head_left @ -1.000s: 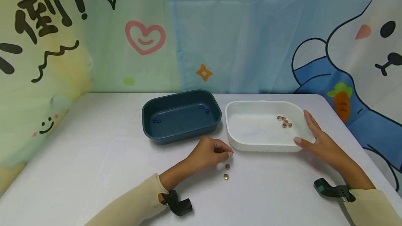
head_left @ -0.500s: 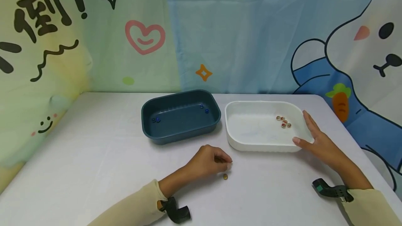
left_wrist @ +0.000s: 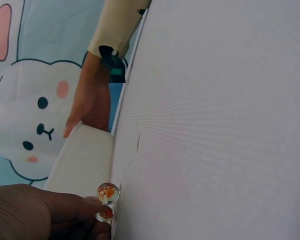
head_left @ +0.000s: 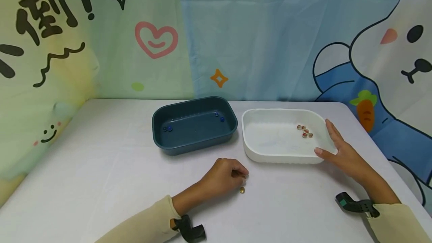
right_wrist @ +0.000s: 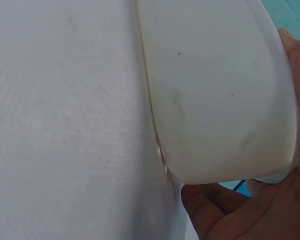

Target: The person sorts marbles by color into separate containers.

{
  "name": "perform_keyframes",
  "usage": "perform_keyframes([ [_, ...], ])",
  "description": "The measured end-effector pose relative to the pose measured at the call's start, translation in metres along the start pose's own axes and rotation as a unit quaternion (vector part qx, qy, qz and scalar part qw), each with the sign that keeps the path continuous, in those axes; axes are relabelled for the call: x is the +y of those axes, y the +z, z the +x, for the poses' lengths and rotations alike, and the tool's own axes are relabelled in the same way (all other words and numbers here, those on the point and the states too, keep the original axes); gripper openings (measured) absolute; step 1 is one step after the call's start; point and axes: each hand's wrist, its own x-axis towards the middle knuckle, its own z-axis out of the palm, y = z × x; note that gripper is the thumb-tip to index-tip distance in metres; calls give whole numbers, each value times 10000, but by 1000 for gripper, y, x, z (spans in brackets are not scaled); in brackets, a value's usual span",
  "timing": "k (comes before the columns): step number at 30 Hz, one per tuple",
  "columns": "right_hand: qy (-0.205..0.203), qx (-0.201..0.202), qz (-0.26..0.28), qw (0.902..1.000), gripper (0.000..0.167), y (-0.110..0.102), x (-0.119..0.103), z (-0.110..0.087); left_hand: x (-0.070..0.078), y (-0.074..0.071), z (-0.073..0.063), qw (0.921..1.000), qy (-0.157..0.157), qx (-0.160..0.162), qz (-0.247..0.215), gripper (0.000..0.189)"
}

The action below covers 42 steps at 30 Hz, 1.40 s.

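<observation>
My left hand (head_left: 224, 177) is on the table in front of the two trays, with thumb and fingertips pinching a clear glass marble (left_wrist: 104, 215) that has an orange-red swirl. Right beside those fingertips lies another glass marble (head_left: 242, 190) on the tabletop. At the white tray (head_left: 270, 158), my right hand (head_left: 347, 156) holds the right end, thumb at the front corner and fingers along the side wall. Inside that tray, several orange-red marbles (head_left: 305, 135) sit toward the right. In the right wrist view the tray's outer wall (right_wrist: 220, 100) fills much of the picture.
A dark blue-green tray (head_left: 194, 147) stands left of the white one, with several blue marbles (head_left: 170, 128) inside. A printed cloth backdrop (head_left: 270, 48) hangs behind the white table (head_left: 101, 168). Both wrists wear a black camera mount (head_left: 192, 230).
My left hand has come down toward the table's front, away from the white tray, and covers the farther of two loose marbles, now pinching one. The right hand keeps its place on the tray.
</observation>
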Motion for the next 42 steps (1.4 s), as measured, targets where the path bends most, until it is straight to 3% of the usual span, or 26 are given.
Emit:
perform_keyframes([
  [10, -86, 80, -69, 9999, 98, 0, 1, -1, -1, 1, 4, 9977, 367, -149, 548, 12],
  [20, -47, 57, -95, 9999, 97, 0, -1, 0, 2, -3, 3, 9978, 198, 91, 634, 14],
  [42, -229, 119, 35, 9997, 97, 0, 1, -1, 0, -9, 6, 9994, 252, 171, -161, 10],
])
